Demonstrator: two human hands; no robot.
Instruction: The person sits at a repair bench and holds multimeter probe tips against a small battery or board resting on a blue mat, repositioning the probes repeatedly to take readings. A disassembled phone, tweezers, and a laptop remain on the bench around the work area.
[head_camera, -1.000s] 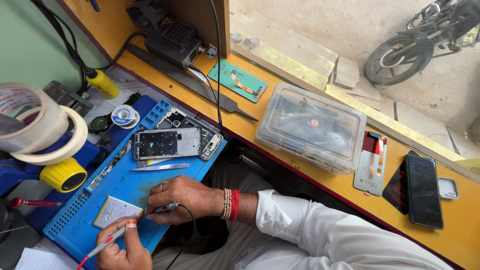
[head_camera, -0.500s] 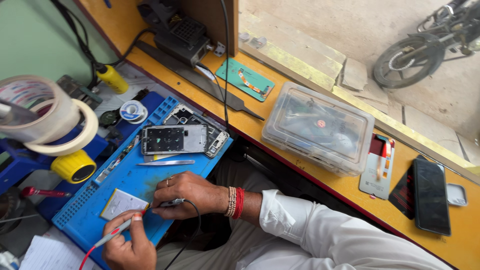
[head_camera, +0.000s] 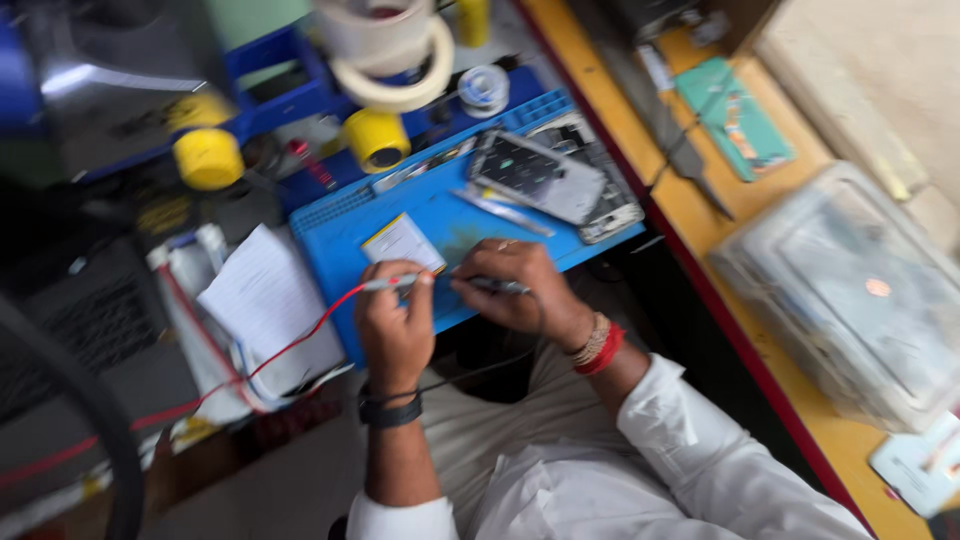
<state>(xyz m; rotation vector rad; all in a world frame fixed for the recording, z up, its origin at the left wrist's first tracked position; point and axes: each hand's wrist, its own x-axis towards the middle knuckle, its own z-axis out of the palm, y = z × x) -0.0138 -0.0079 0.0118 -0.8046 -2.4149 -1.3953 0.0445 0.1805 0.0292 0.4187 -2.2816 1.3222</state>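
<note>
My left hand (head_camera: 395, 325) grips a slim probe with a red lead (head_camera: 300, 335), its tip pointing toward the small white card (head_camera: 402, 243) on the blue work mat (head_camera: 345, 232). My right hand (head_camera: 515, 290) holds a dark probe with a black lead (head_camera: 495, 286) just right of the other, near the mat's front edge. An opened phone (head_camera: 545, 175) lies further back on the mat, with metal tweezers (head_camera: 500, 212) in front of it. The picture is blurred.
Rolls of tape (head_camera: 385, 50) and yellow spools (head_camera: 375, 138) stand behind the mat. White paper (head_camera: 265, 300) lies left of it. On the orange counter (head_camera: 705, 215) are a clear plastic box (head_camera: 850, 300) and a green circuit board (head_camera: 735, 115).
The view has swung left and tilted, blurring the scene. Both hands stay on the probes at the mat's front edge, now closer together.
</note>
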